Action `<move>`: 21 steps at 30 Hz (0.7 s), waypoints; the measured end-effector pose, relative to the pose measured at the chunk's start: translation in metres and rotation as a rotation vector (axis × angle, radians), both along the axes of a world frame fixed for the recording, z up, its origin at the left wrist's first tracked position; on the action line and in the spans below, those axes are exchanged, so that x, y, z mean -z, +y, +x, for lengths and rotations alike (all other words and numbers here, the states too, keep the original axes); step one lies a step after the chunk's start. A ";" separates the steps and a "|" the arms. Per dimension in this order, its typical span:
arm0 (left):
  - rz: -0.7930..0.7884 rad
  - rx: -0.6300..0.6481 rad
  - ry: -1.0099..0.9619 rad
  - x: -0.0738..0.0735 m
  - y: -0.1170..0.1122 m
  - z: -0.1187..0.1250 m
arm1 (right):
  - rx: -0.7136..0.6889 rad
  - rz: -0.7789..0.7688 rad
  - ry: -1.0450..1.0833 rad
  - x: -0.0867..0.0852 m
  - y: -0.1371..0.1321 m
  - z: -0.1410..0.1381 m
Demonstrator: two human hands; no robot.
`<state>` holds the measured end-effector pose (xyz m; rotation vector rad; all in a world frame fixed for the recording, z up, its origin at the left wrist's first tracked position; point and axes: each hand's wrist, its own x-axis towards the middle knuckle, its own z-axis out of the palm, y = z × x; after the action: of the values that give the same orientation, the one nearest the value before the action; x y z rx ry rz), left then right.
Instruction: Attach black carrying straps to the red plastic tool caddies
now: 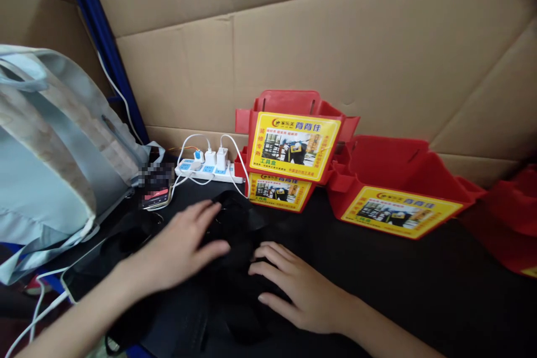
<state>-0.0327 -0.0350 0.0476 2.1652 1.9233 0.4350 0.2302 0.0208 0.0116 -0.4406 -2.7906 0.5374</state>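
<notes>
My left hand (178, 249) lies flat with its fingers stretched out on a crumpled black cloth (235, 218) that rests on the black table top (398, 285). To its right, my right hand (297, 288) also rests on the same cloth, its fingers spread and slightly curled, pressing down. Neither hand grips anything. The cloth blends into the dark surface, so its edges are hard to make out.
Two stacked red plastic bins (293, 145) with yellow labels stand behind the cloth, with another (394, 190) to their right. A white power strip (207, 170) with chargers lies at the back left beside a phone (156, 197). A light blue bag (50, 156) fills the left; cardboard walls (335, 39) stand behind.
</notes>
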 end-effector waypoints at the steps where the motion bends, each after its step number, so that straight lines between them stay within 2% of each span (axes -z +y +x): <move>1: -0.037 0.063 0.020 0.008 -0.005 0.019 | 0.010 0.009 -0.004 0.001 0.000 0.000; 4: -0.109 0.107 0.060 0.028 -0.007 0.049 | 0.025 0.024 -0.018 0.004 0.000 0.002; 7: -0.108 0.093 0.116 0.035 0.003 0.047 | 0.024 0.043 -0.014 0.005 0.000 0.001; 12: -0.101 0.093 0.199 0.022 0.020 0.019 | 0.080 0.125 0.010 -0.001 0.000 0.002; 17: -0.060 -0.060 0.261 0.017 0.030 -0.023 | 0.118 0.160 -0.036 -0.008 0.003 0.023; 21: -0.025 -0.121 0.302 0.012 0.033 -0.048 | 0.164 0.126 -0.112 -0.004 0.003 0.041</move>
<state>-0.0808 -0.0020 0.0358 2.2111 2.2093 0.1050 0.2710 0.0237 0.0156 -0.6831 -2.8393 0.3069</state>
